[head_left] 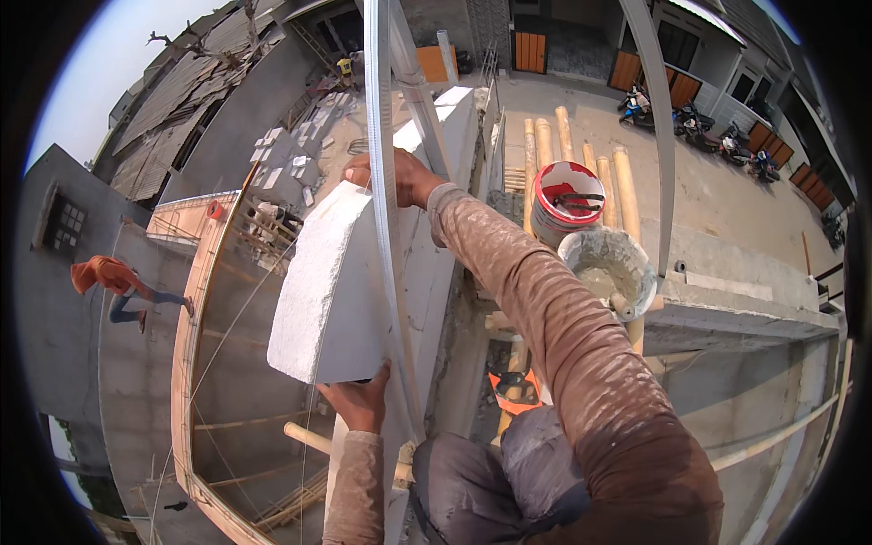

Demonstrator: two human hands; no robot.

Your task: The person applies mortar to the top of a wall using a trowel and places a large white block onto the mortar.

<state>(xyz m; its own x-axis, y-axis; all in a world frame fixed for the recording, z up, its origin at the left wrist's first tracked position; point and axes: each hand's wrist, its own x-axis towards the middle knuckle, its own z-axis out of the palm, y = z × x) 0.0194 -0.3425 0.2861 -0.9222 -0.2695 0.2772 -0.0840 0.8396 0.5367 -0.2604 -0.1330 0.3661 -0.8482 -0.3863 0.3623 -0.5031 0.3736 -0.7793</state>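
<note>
A white lightweight concrete block (313, 282) with a rough outer face is held between my hands, at the left side of a pale block wall (433, 282). My right hand (400, 176) is wrapped round its far end. At the near end, my left hand (365, 401) grips the lower edge, its fingers partly hidden by the block. An upright metal channel (380, 118) rises close to the block and passes in front of my right hand. A thin string hangs down below the block.
Bamboo poles (627, 195) on my right bear a red-rimmed bucket (545, 218) and a mortar-caked bucket (647, 289). An orange-and-black object (516, 391) lies by my knees. Left, a person in orange (113, 274) is near curved wooden formwork (184, 363), above a drop. Motorcycles (695, 127) stand far right.
</note>
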